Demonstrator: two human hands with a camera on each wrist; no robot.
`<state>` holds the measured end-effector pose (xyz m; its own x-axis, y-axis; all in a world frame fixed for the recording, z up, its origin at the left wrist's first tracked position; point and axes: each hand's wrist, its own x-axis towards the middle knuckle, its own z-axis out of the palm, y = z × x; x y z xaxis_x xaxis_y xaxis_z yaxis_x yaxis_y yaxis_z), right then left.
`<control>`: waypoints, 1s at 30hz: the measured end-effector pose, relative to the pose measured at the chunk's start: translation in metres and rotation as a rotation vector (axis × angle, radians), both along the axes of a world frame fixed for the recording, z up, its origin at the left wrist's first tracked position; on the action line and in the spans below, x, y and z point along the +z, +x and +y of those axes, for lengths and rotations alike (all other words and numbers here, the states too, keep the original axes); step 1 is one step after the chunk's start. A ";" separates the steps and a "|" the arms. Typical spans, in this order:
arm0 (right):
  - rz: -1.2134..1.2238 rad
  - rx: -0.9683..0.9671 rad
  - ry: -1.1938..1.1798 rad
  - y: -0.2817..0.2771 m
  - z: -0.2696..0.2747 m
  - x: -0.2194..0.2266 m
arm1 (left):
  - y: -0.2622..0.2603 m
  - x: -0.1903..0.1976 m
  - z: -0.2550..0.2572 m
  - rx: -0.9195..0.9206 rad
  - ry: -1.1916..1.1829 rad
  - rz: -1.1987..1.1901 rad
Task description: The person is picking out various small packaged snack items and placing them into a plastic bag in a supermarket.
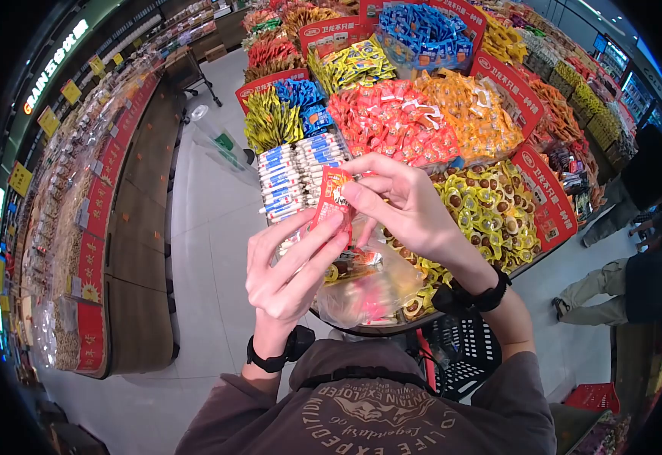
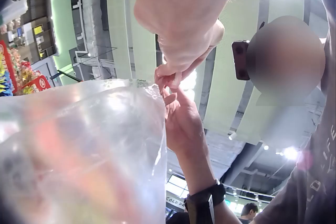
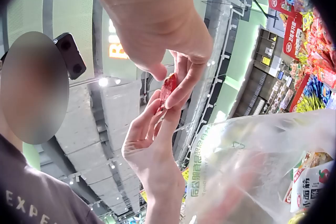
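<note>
A small red snack packet point(image 1: 331, 191) with orange and white print is between my two hands above the display. My left hand point(image 1: 289, 265) pinches its lower part, fingers stretched across it. With thumb and fingers, my right hand point(image 1: 400, 203) pinches the upper end. The right wrist view shows the red packet point(image 3: 168, 89) between the fingertips of both hands. A clear plastic bag point(image 1: 372, 292) with green print hangs below the hands, with several packets inside. One white packet point(image 3: 311, 188) shows through it in the right wrist view. Where the bag is held is hidden.
Ahead are heaped snack packets: red point(image 1: 391, 125), orange point(image 1: 471, 114), yellow point(image 1: 490, 212) and white-and-blue point(image 1: 285, 178). A shelf point(image 1: 137, 288) of goods curves along the left. A black basket point(image 1: 467, 353) is below my right arm. Another person point(image 1: 611, 292) stands at right.
</note>
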<state>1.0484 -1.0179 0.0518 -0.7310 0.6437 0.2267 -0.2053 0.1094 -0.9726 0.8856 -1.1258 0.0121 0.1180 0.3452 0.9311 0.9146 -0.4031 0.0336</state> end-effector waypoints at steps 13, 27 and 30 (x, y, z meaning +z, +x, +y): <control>0.025 -0.045 0.079 0.001 -0.001 0.002 | 0.000 -0.007 0.005 -0.208 -0.010 -0.599; 0.033 0.043 0.031 -0.001 -0.005 0.006 | 0.003 -0.003 -0.001 -0.284 -0.261 -0.675; 0.030 0.044 0.040 -0.003 -0.006 0.007 | 0.002 -0.001 -0.002 -0.300 -0.263 -0.680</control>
<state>1.0455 -1.0237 0.0590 -0.7506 0.6012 0.2739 -0.2395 0.1388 -0.9609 0.8879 -1.1282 0.0115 -0.3249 0.6081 0.7244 0.5126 -0.5305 0.6752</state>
